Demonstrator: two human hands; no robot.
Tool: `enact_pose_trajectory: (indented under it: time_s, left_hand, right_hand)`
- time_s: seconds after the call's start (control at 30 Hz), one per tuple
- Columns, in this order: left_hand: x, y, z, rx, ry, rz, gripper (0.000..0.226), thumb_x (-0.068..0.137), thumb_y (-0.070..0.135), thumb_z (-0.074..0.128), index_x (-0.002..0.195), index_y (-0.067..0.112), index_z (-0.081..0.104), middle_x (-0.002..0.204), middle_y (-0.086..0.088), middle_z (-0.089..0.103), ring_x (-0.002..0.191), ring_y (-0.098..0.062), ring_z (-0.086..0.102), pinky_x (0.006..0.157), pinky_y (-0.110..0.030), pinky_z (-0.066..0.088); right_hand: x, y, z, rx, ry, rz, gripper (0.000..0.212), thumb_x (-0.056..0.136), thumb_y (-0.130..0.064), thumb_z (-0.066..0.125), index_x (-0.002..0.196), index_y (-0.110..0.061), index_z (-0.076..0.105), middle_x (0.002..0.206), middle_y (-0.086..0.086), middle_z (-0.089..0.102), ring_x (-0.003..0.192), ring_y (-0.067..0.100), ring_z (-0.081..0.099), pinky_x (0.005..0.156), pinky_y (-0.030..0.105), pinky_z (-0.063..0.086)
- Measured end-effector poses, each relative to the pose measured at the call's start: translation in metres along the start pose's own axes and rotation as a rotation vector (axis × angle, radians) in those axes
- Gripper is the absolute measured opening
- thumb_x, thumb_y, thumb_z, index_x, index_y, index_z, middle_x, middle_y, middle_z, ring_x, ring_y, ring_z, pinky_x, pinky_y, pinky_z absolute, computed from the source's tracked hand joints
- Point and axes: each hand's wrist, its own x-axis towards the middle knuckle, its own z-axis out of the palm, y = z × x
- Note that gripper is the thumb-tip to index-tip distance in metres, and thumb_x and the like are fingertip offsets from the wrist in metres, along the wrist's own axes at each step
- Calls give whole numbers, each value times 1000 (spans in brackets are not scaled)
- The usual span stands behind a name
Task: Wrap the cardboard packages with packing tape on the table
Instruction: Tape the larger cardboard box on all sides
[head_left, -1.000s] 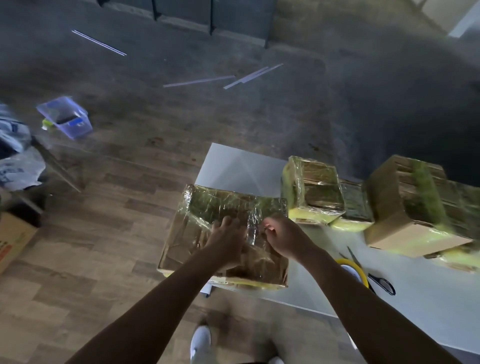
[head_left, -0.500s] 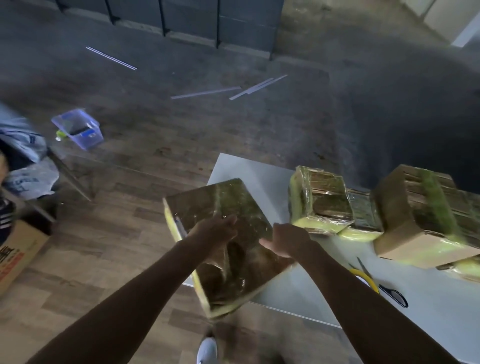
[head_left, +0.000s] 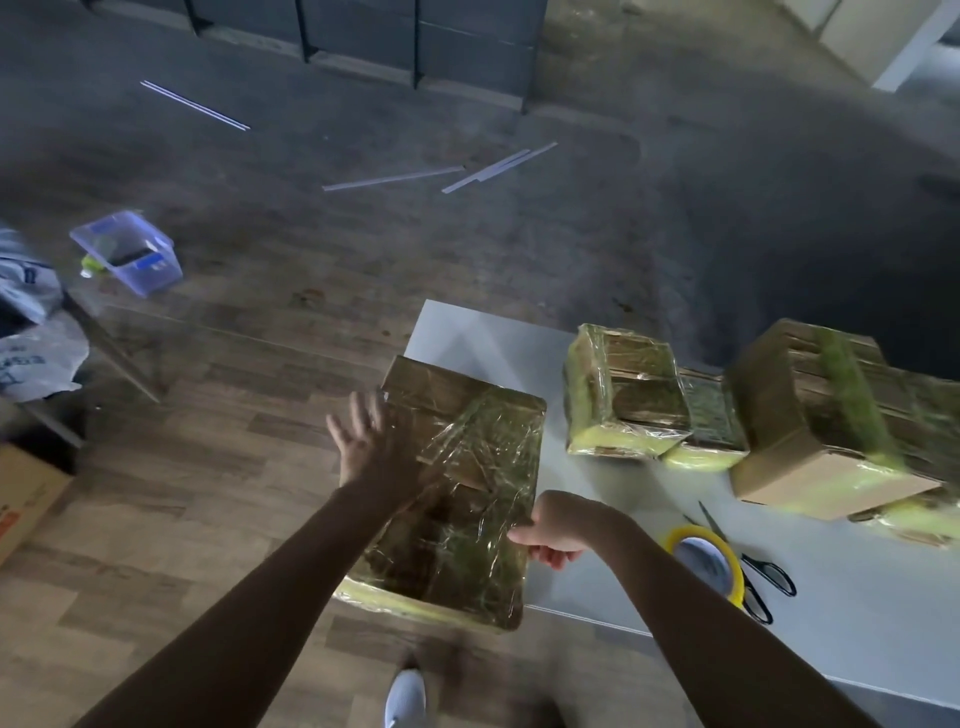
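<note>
A flat cardboard package (head_left: 467, 499) covered in shiny clear tape lies at the white table's (head_left: 857, 634) left end, partly past the edge. My left hand (head_left: 371, 441) is spread with straight fingers at the package's left side, palm against it. My right hand (head_left: 558, 525) grips the package's right edge, fingers curled under. A yellow roll of packing tape (head_left: 709, 561) lies on the table right of my right wrist.
Black scissors (head_left: 763, 577) lie beside the tape roll. Three wrapped packages (head_left: 623, 395) (head_left: 709, 426) (head_left: 831, 415) stand at the table's back right. On the floor: a clear plastic bin (head_left: 127, 252), a cardboard box (head_left: 26, 499), plastic bags (head_left: 31, 332), thin strips (head_left: 441, 174).
The package was turned over and swung from tilted to lying flat lengthwise. My left hand opened and moved to its left side; my right hand shifted to grip its right edge.
</note>
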Motion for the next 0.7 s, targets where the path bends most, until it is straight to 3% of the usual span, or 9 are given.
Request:
enact_pose_trajectory:
  time_s: [0.07,0.13,0.2,0.3,0.37,0.5,0.7]
  left_hand:
    - [0,-5,2,-78,-127,-71,126,70,84,51,151,14,-15,158,-20,-14,144,-47,8,109,-64,21]
    - [2,-8,7,-213,-119,-74,128,68,71,68,152,15,-11,158,-16,-12,138,-45,24,104,-54,37]
    - [9,-15,12,-317,-93,-20,120,70,52,76,153,17,-3,158,-11,-8,135,-42,28,101,-46,43]
    - [21,-29,11,-312,-69,156,122,61,47,81,153,26,4,161,1,-8,139,-36,24,107,-53,36]
    - [28,-32,5,-214,-60,306,123,59,44,85,153,32,6,161,6,-3,138,-32,25,105,-56,35]
    - [35,-12,-13,43,-5,523,110,70,16,79,151,39,7,160,6,8,137,-26,25,104,-43,35]
    - [54,32,-17,93,46,684,92,83,4,65,151,37,13,161,2,8,145,-26,15,118,-46,15]
  right_hand:
    - [-2,-2,1,-20,-6,8,40,97,-45,49,76,-12,60,67,-4,65,57,9,63,62,20,50]
    - [-4,-4,-1,-50,14,32,43,97,-46,47,73,-12,58,65,-3,65,55,9,62,65,22,50]
    - [-5,-7,-9,-75,140,61,49,98,-47,43,69,-11,57,63,0,63,58,12,63,73,28,49]
    - [0,-7,-21,-174,450,107,54,99,-50,34,97,-5,65,95,12,67,98,26,65,87,35,47]
    - [0,-7,-26,-139,586,84,50,100,-48,33,112,-8,61,112,12,64,107,28,60,88,36,47]
    - [-3,-5,-25,-47,662,-15,34,97,-40,46,122,-18,50,120,8,49,107,25,56,87,34,46]
    - [-6,6,-7,-90,655,-15,57,93,-46,51,143,-25,31,140,11,31,125,29,42,97,40,44]
